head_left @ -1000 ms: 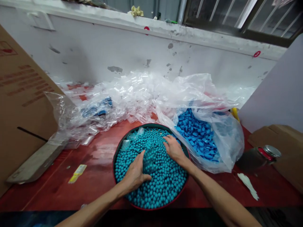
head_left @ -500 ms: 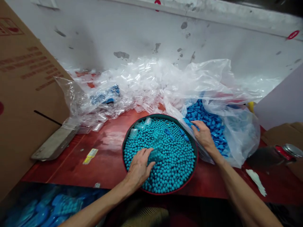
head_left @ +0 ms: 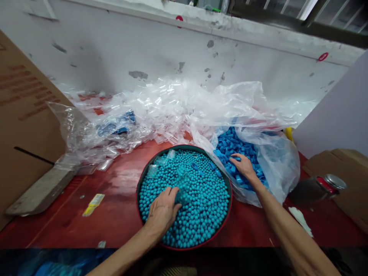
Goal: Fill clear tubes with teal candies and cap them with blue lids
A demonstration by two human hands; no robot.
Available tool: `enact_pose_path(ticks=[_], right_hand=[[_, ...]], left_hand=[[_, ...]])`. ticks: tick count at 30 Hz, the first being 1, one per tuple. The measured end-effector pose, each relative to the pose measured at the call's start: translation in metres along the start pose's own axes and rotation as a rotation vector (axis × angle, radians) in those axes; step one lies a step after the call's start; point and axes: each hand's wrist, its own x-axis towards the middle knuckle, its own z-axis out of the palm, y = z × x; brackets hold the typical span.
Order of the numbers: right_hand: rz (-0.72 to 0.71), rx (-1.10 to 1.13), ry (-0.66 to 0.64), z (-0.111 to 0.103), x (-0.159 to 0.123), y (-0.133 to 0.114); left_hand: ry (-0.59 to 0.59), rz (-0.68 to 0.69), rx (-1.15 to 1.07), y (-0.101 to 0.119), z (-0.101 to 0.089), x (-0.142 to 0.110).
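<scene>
A round tub [head_left: 138, 191] with a dark green inside and a red rim holds a mass of small turquoise balls [head_left: 201, 214]. Over them, my left hand [head_left: 163, 209] is closed on a small clear plastic case [head_left: 181, 193], with turquoise balls showing through it. To the right, a clear plastic bag [head_left: 276, 161] lies opened around many small blue plastic pieces [head_left: 238, 142]. My right hand [head_left: 244, 166] reaches in among these, thumb and fingertips pinched on a blue piece. A few clear cases [head_left: 152, 171] and loose blue pieces [head_left: 212, 167] rest on the balls.
Behind the tub, a heap of clear plastic cases [head_left: 163, 115] spreads along the wall. A cardboard box [head_left: 25, 126] and a grey metal bar [head_left: 40, 191] stand left. On the right are a jar with a metal lid [head_left: 319, 188] and a crumpled white tissue [head_left: 300, 220].
My right hand has gone from the bag's near left edge deeper into the blue pieces. My left hand still holds the case above the balls. The camera view has shifted.
</scene>
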Motion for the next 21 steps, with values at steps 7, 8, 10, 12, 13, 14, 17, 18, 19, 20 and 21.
enact_pose_path(ticks=[7, 8, 10, 12, 13, 14, 17, 18, 19, 20, 21], right_hand=[[-0.353, 0.043, -0.085, 0.006, -0.030, -0.056], [-0.435, 0.033, -0.135, 0.006, -0.034, -0.062], [-0.555, 0.041, -0.245, 0.007, -0.038, -0.070], [-0.587, 0.097, -0.290, 0.008, -0.039, -0.075], [-0.571, 0.134, -0.272, 0.008, -0.037, -0.076], [-0.542, 0.170, -0.237, 0.008, -0.036, -0.077], [-0.438, 0.246, -0.146, 0.009, -0.031, -0.077], [-0.418, 0.253, -0.141, 0.009, -0.030, -0.077], [-0.409, 0.245, -0.138, 0.008, -0.030, -0.076], [-0.403, 0.223, -0.126, 0.008, -0.030, -0.076], [-0.400, 0.192, -0.105, 0.007, -0.031, -0.076]], left_hand=[[0.001, 0.002, -0.039, 0.000, 0.004, 0.001], [0.003, 0.009, -0.012, 0.001, 0.004, 0.000], [0.008, 0.025, 0.054, 0.003, 0.004, -0.001], [0.007, 0.035, 0.117, 0.005, 0.004, -0.002], [0.004, 0.037, 0.143, 0.006, 0.004, -0.002], [-0.002, 0.038, 0.161, 0.006, 0.004, -0.002], [-0.020, 0.039, 0.167, 0.006, 0.004, -0.002], [-0.024, 0.042, 0.162, 0.005, 0.004, -0.002], [-0.027, 0.047, 0.158, 0.005, 0.005, -0.002], [-0.028, 0.052, 0.155, 0.004, 0.005, -0.002], [-0.029, 0.054, 0.151, 0.004, 0.005, -0.002]])
